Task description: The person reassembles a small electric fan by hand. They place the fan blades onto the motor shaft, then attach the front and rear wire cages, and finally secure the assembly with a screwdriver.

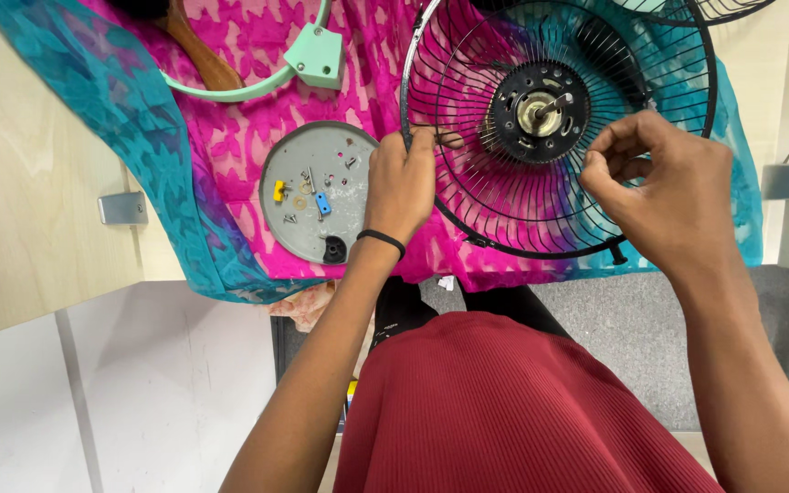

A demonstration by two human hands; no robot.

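Observation:
A round black wire fan guard lies on a pink and teal cloth, with a black hub and metal motor shaft at its middle. My left hand grips the guard's left rim, fingers curled over the wires. My right hand hovers over the guard's right side, its fingertips pinched together near the hub; whether a small part sits between them cannot be told.
A grey round plate holding several small screws and yellow and blue bits lies left of the guard. A mint green ring and a wooden handle rest further back. Pale cabinet fronts with metal handles flank the cloth.

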